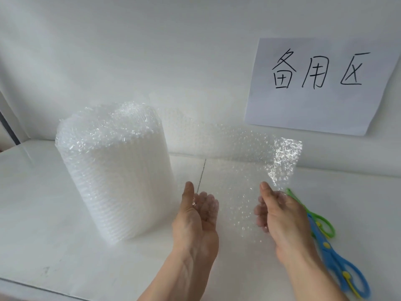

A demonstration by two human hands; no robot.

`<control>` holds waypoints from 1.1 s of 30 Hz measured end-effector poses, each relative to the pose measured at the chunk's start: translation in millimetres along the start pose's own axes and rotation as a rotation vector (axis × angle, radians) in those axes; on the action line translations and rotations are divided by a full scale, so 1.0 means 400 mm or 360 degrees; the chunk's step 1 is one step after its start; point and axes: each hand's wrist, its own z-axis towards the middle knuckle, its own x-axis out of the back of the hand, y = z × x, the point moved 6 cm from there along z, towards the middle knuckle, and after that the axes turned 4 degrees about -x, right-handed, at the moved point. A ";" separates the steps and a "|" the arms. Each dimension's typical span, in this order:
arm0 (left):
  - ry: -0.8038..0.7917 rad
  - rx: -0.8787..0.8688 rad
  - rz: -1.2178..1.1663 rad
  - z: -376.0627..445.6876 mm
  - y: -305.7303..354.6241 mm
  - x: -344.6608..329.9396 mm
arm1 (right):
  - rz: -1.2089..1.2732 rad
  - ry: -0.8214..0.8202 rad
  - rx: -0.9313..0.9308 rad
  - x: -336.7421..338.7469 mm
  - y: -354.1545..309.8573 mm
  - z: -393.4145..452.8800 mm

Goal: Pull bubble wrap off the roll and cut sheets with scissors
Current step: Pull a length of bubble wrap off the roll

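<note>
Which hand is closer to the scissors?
Right. The right hand, pinching the bubble wrap sheet, is just beside the scissors; the left hand is farther left, nearer the roll.

White table, upright bubble wrap roll, seemingly two scissors lying right.

The clear, bubble-dotted sheet I hold matches the whitish roll to my left on the white table, while blue scissors and green scissors lie right, below a black-lettered white sign.
</note>
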 end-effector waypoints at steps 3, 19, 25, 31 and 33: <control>-0.0038 0.0096 0.0009 -0.005 -0.001 -0.004 | -0.0016 0.0057 0.0011 0.023 -0.012 0.016; -0.0077 -0.0185 0.0109 0.002 0.029 0.016 | -0.0145 -0.0040 -0.0085 0.015 -0.013 0.048; -0.0129 0.0009 0.0070 -0.007 0.017 0.002 | -0.0170 -0.0060 -0.0123 0.014 -0.004 0.058; -0.0148 -0.0036 0.0219 0.014 0.015 0.012 | -0.0187 -0.0048 -0.0114 0.031 -0.006 0.060; -0.0135 -0.0103 0.0331 0.015 0.015 0.011 | -0.0211 -0.0051 -0.0086 0.036 -0.013 0.053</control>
